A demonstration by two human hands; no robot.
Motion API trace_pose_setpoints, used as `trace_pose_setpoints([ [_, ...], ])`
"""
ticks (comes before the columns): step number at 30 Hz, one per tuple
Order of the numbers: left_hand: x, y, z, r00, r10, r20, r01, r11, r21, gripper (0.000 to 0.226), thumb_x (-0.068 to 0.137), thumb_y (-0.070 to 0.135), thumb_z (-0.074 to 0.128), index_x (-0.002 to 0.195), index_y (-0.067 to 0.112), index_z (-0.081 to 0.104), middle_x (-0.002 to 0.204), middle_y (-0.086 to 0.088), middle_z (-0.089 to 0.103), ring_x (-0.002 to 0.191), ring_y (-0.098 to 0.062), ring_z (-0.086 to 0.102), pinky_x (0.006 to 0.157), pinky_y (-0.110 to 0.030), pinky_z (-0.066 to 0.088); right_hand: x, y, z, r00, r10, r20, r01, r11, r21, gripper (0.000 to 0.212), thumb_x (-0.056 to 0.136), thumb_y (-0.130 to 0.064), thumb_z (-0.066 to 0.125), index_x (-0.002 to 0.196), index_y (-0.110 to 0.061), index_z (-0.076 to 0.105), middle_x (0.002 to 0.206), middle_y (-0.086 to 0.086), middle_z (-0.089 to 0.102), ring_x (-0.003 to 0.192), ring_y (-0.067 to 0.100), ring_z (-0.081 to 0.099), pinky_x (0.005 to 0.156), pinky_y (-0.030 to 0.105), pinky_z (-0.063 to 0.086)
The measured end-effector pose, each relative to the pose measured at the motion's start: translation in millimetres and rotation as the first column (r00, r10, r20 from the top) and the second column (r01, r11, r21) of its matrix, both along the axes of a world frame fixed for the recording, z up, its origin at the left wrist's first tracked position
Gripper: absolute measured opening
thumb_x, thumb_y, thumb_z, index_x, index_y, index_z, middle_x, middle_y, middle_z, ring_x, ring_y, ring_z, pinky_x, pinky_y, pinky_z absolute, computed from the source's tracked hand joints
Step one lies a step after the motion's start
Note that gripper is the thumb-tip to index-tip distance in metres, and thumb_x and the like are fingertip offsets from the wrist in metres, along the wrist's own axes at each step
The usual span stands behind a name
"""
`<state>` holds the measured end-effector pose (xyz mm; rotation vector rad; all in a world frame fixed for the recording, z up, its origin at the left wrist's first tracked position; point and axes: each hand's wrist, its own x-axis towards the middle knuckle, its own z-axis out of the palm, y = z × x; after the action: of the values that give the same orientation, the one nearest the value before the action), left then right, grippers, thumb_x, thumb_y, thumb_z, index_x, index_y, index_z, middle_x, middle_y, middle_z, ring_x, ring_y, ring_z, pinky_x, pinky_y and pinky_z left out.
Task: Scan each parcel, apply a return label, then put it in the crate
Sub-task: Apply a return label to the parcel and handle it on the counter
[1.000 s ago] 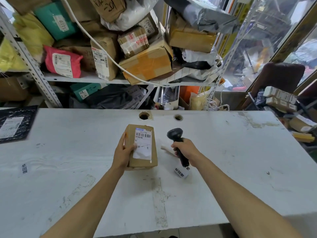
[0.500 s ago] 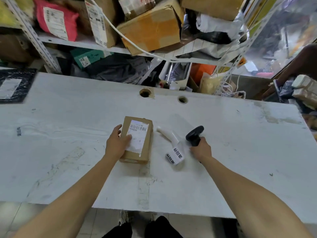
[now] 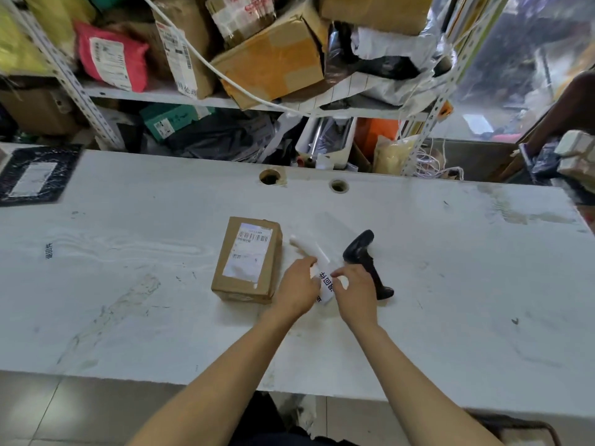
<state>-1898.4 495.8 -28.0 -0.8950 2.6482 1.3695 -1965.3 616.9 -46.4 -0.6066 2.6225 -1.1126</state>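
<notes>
A small brown cardboard parcel [image 3: 247,259] with a white barcode label lies flat on the white table [image 3: 128,268]. Just right of it is a white strip of return labels [image 3: 323,278] printed with black characters. My left hand [image 3: 297,289] and my right hand [image 3: 354,289] both pinch this strip near its lower end. The black barcode scanner [image 3: 367,262] lies on the table right of my right hand, untouched. No crate is in view.
A dark mailer [image 3: 35,173] lies at the table's far left. One loose label [image 3: 49,251] sticks to the table left of the parcel. Two cable holes [image 3: 270,177] mark the back edge. Shelves [image 3: 193,98] packed with parcels stand behind.
My right hand has put the scanner down on the table. My left hand has let go of the parcel. Both hands have moved to the label strip.
</notes>
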Motion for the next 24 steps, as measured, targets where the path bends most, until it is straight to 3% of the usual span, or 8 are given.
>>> trace_pose_setpoints([
  [3, 2, 1, -17, 0.997, 0.032, 0.067, -0.032, 0.999, 0.002, 0.029, 0.087, 0.011, 0.063, 0.115, 0.01, 0.065, 0.114, -0.007, 0.068, 0.107, -0.024, 0.062, 0.083, -0.031, 0.047, 2, 5, -2, 0.998, 0.05, 0.049, -0.052, 0.997, 0.051, 0.013, 0.09, -0.01, 0.065, 0.1, -0.011, 0.073, 0.11, -0.001, 0.061, 0.106, 0.017, 0.054, 0.082, 0.016, 0.031],
  [6, 8, 4, -20, 0.991, 0.133, 0.007, -0.134, 0.989, 0.063, 0.009, 0.089, 0.008, 0.063, 0.094, 0.016, 0.064, 0.094, -0.002, 0.068, 0.084, -0.015, 0.061, 0.065, -0.02, 0.041, 2, 8, 2, 0.996, 0.061, 0.066, -0.064, 0.997, 0.039, 0.018, 0.086, -0.008, 0.067, 0.103, -0.011, 0.072, 0.103, -0.006, 0.058, 0.106, 0.014, 0.057, 0.079, 0.009, 0.033],
  [10, 11, 14, -19, 0.961, 0.26, -0.095, -0.233, 0.945, 0.23, 0.018, 0.091, 0.009, 0.065, 0.079, 0.022, 0.063, 0.076, 0.008, 0.066, 0.076, -0.013, 0.061, 0.068, -0.022, 0.045, 9, 6, 5, 0.991, 0.122, 0.06, -0.123, 0.992, 0.02, 0.027, 0.086, -0.027, 0.072, 0.11, -0.017, 0.07, 0.109, -0.008, 0.063, 0.107, 0.011, 0.055, 0.092, 0.023, 0.043],
  [12, 13, 19, -18, 0.942, 0.313, -0.121, -0.265, 0.914, 0.308, 0.018, 0.093, 0.012, 0.064, 0.078, 0.021, 0.066, 0.074, 0.007, 0.067, 0.073, -0.012, 0.061, 0.071, -0.026, 0.047, 12, 6, 6, 0.992, 0.13, 0.002, -0.13, 0.992, -0.003, 0.026, 0.088, -0.026, 0.069, 0.113, -0.018, 0.068, 0.113, -0.008, 0.063, 0.111, 0.012, 0.054, 0.095, 0.027, 0.045],
  [16, 19, 31, -14, 0.889, 0.423, -0.174, -0.315, 0.841, 0.44, 0.015, 0.097, 0.01, 0.06, 0.089, 0.014, 0.072, 0.076, 0.005, 0.07, 0.067, -0.002, 0.059, 0.067, -0.017, 0.045, 14, 8, 16, 0.989, 0.143, -0.03, -0.145, 0.988, -0.05, 0.022, 0.09, -0.017, 0.067, 0.112, -0.017, 0.066, 0.106, -0.013, 0.055, 0.101, 0.007, 0.055, 0.084, 0.017, 0.043],
  [19, 23, 38, -8, 0.869, 0.448, -0.208, -0.277, 0.791, 0.545, 0.02, 0.096, 0.003, 0.059, 0.102, 0.015, 0.074, 0.091, 0.003, 0.075, 0.083, -0.005, 0.069, 0.074, -0.016, 0.053, 10, 10, 22, 0.982, 0.182, -0.047, -0.185, 0.98, -0.079, 0.024, 0.089, -0.012, 0.066, 0.112, -0.016, 0.065, 0.107, -0.01, 0.055, 0.098, 0.006, 0.054, 0.08, 0.01, 0.038],
  [21, 22, 39, -6, 0.848, 0.477, -0.229, -0.295, 0.785, 0.545, 0.02, 0.094, 0.002, 0.062, 0.101, 0.018, 0.074, 0.093, 0.002, 0.076, 0.09, -0.01, 0.071, 0.081, -0.022, 0.057, 6, 11, 24, 0.976, 0.21, -0.054, -0.214, 0.974, -0.076, 0.023, 0.09, -0.015, 0.066, 0.113, -0.016, 0.067, 0.111, -0.007, 0.056, 0.097, -0.001, 0.051, 0.08, 0.004, 0.036],
  [24, 20, 39, -3, 0.804, 0.552, -0.221, -0.393, 0.772, 0.5, 0.021, 0.089, 0.0, 0.068, 0.095, 0.019, 0.07, 0.09, 0.001, 0.073, 0.087, -0.009, 0.07, 0.078, -0.02, 0.056, 1, 12, 25, 0.966, 0.246, -0.075, -0.25, 0.966, -0.06, 0.021, 0.092, -0.022, 0.067, 0.112, -0.017, 0.069, 0.112, -0.007, 0.056, 0.097, -0.002, 0.051, 0.082, 0.002, 0.034],
])
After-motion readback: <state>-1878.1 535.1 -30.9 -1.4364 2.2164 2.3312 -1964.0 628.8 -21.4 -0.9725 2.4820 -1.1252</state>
